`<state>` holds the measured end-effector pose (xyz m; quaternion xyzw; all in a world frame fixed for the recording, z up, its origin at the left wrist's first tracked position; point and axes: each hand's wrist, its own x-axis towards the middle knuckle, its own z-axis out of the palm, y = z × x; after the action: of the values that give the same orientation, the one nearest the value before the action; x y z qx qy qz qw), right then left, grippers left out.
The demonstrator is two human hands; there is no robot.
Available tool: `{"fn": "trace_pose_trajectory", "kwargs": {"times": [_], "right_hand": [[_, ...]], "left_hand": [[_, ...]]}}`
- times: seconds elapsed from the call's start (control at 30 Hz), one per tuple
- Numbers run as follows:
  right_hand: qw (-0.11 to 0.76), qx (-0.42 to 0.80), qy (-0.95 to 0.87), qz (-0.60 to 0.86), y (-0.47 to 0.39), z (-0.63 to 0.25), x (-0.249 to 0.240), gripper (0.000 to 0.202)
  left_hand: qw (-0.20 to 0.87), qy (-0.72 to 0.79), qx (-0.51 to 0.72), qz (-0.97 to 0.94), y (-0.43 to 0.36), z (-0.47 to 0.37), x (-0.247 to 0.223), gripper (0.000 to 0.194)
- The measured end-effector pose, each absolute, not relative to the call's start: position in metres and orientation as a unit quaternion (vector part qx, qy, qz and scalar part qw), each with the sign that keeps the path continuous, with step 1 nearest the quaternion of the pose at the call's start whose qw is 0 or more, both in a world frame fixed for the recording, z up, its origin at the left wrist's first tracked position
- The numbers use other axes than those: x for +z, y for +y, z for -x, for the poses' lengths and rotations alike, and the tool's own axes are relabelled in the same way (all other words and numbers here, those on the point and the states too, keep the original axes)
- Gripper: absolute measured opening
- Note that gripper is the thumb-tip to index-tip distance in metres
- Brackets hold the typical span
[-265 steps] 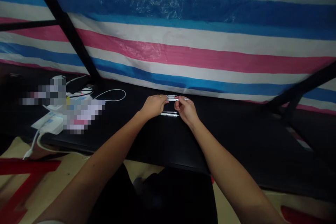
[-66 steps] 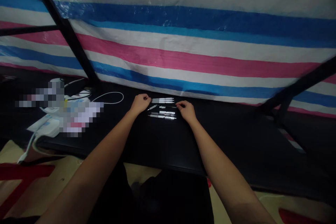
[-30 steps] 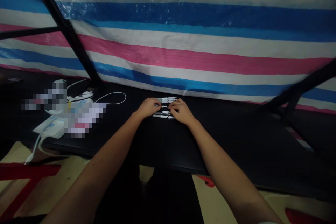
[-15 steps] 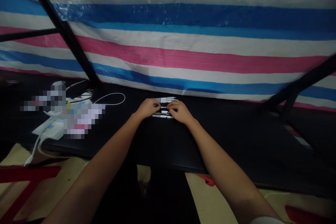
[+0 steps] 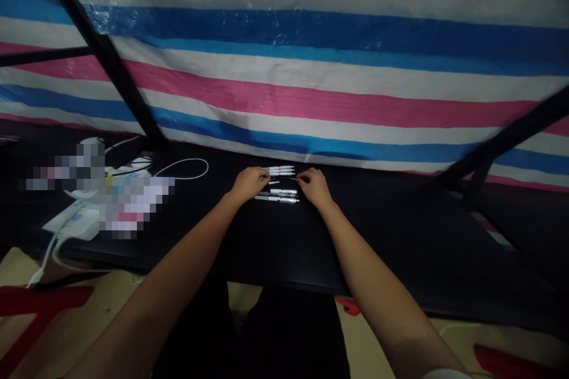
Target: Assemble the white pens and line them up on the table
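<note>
Your right hand (image 5: 315, 188): pinching thin rod (image 5: 288, 178) | your left hand (image 5: 249, 185): fingers narrow, contents unclear | white pens (image 5: 282, 170): slim, silvery ends toward 3 o'clock

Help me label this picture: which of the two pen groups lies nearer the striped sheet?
The far group of pens, just in front of the striped sheet; the other group lies closer to the table's front edge.

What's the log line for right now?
left hand: near small white piece; right hand: fingertips at thin stick; pens: on both sides of stick; white cable: looped
</note>
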<state>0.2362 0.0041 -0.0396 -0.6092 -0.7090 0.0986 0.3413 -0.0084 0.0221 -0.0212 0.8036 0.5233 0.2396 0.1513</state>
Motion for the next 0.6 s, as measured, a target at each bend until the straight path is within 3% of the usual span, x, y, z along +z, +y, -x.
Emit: {"fn": "trace_pose_trajectory", "kwargs": {"times": [0.3, 0.6], "right_hand": [[0.329, 0.107, -0.72, 0.601, 0.008, -0.238, -0.046, 0.014], [0.35, 0.135, -0.729, 0.573, 0.004, -0.251, -0.043, 0.014]], "left_hand": [[0.152, 0.541, 0.182, -0.807, 0.024, 0.006, -0.011, 0.021], [0.165, 0.532, 0.225, -0.799, 0.029, 0.013, -0.023, 0.019]]}}
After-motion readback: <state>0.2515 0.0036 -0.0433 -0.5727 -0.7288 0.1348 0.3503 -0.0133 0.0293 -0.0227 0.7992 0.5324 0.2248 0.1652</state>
